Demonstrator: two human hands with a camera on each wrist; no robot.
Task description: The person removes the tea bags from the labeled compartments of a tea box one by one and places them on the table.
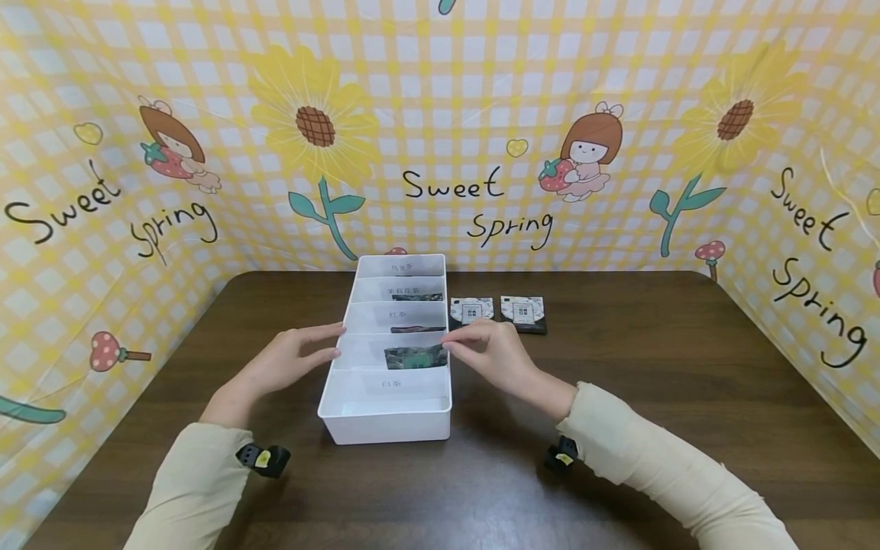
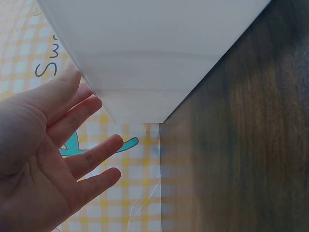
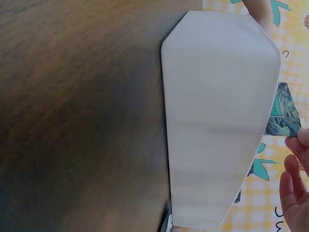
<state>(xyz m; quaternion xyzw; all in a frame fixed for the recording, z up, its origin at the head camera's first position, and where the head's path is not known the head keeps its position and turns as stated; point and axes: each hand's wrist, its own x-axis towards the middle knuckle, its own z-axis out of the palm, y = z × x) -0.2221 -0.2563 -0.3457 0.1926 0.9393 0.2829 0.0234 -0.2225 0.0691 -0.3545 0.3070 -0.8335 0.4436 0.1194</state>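
A long white box (image 1: 385,430) with dividers stands on the table, a paper label showing in several of its compartments. My right hand (image 1: 498,359) pinches the corner of a dark green tea packet (image 1: 415,358) between thumb and forefinger. The packet is in the second compartment from the front, its upper part rising above the rim in the right wrist view. On the other side, my left hand (image 1: 282,363) rests its fingertips at the box's left rim, with fingers loosely extended. Other tea packets (image 1: 418,330) show only as dark top edges in the compartments behind.
Two white-and-black tea packets (image 1: 472,308) (image 1: 522,312) lie side by side on the brown table (image 1: 639,382), right of the box's far half. A yellow checked cloth (image 1: 440,137) with printed flowers rises behind the table and along both sides.
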